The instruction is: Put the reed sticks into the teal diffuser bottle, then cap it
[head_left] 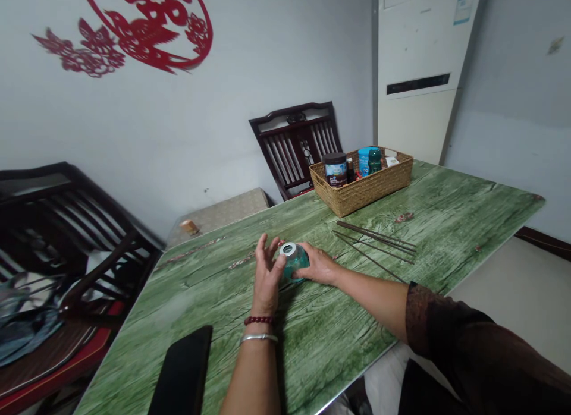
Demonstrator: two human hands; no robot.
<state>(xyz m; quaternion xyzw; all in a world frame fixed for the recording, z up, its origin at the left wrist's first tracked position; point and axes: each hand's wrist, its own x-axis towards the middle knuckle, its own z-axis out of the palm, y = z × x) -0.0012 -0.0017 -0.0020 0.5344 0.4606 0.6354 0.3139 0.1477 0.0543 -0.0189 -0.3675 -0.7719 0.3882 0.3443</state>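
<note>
Head view shows the right hand [317, 264] closed around the side of a small teal glass jar [295, 263], which sits tilted on the green wood-grain table [439, 225], its pale rim facing up and left. The left hand [266, 275] is open, its fingers [263, 248] spread and curved just beside the jar. Thin dark rods [375, 242] lie to the right, a wicker basket [361, 189] holding jars stands farther along, and a flat black object [182, 373] lies near the table's edge.
</note>
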